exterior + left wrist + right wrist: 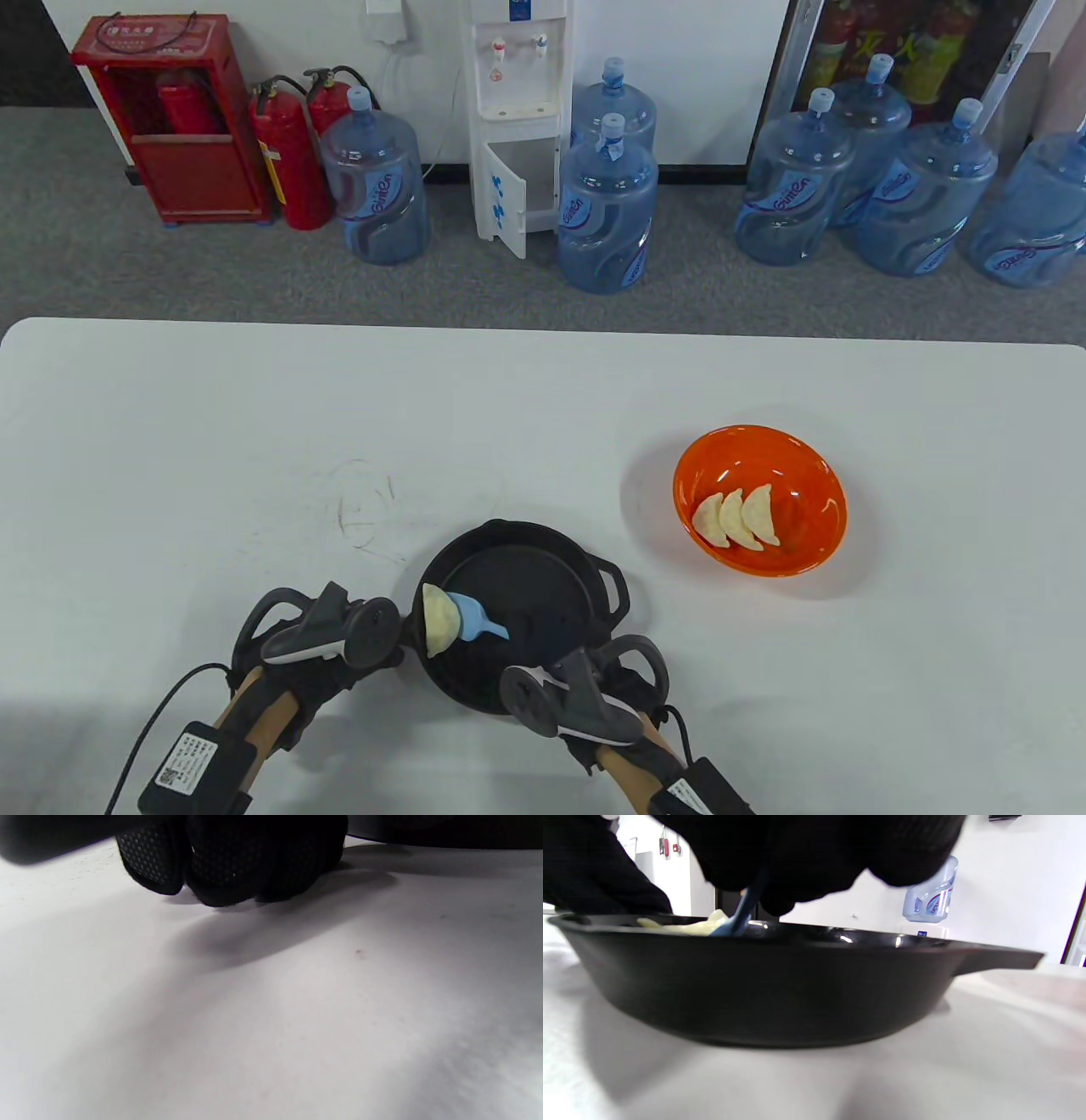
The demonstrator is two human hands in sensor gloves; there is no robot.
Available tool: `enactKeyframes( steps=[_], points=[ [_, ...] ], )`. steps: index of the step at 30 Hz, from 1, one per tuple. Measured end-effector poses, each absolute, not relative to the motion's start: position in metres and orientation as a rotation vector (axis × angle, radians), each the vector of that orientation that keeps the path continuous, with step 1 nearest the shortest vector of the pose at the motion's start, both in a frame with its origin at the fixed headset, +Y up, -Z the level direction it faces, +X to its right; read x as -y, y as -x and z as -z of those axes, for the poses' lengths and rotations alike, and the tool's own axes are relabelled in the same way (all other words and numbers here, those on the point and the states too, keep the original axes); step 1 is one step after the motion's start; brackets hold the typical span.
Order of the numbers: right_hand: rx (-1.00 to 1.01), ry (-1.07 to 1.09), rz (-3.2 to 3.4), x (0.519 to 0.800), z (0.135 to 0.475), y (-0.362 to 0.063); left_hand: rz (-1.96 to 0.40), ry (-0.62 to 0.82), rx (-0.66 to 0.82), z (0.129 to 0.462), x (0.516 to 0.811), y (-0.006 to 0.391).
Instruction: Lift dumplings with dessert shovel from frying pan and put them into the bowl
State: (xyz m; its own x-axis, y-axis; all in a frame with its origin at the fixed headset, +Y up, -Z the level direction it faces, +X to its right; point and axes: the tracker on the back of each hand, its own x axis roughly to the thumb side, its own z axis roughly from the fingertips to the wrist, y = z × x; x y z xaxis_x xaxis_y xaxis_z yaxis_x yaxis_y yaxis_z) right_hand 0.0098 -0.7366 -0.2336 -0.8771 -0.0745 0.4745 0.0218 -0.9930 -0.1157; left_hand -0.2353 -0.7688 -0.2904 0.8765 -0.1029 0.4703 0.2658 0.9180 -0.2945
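Observation:
A black frying pan (547, 577) (780, 984) sits near the table's front edge. One pale dumpling (439, 618) (700, 926) lies against its left wall. The blue dessert shovel (475, 621) (743, 914) has its blade at the dumpling's right side. My right hand (551, 671) (806, 857) pinches the shovel's handle over the pan's near rim. My left hand (348, 641) (229, 866) is curled at the pan's left side, apparently round its handle, with knuckles on the table; the tracker hides the grip. The orange bowl (814, 475) to the right holds three dumplings (736, 516).
The white table (254, 441) stretches far to the left and back, with faint scuff marks (365, 509). The pan's loop handle (617, 592) points toward the bowl. Water bottles (607, 212), a dispenser and fire extinguishers stand on the floor beyond the table.

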Motion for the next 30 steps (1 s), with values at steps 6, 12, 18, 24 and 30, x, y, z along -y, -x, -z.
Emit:
enactKeyframes(
  steps=[6,12,18,24,30],
  points=[
    [0.054,0.776,3.185,0.737,0.246,-0.023,0.197,0.362,0.465,0.291,0.769,0.235],
    [0.319,0.754,3.385,0.74,0.259,-0.043,0.198,0.362,0.465,0.291,0.769,0.235],
    [0.362,0.748,3.429,0.74,0.263,-0.05,0.198,0.362,0.465,0.291,0.769,0.235],
    [0.264,0.685,3.399,0.737,0.263,-0.053,0.198,0.362,0.465,0.291,0.769,0.235],
    [0.136,0.649,3.371,0.736,0.261,-0.053,0.197,0.363,0.464,0.291,0.769,0.235]
  ],
)
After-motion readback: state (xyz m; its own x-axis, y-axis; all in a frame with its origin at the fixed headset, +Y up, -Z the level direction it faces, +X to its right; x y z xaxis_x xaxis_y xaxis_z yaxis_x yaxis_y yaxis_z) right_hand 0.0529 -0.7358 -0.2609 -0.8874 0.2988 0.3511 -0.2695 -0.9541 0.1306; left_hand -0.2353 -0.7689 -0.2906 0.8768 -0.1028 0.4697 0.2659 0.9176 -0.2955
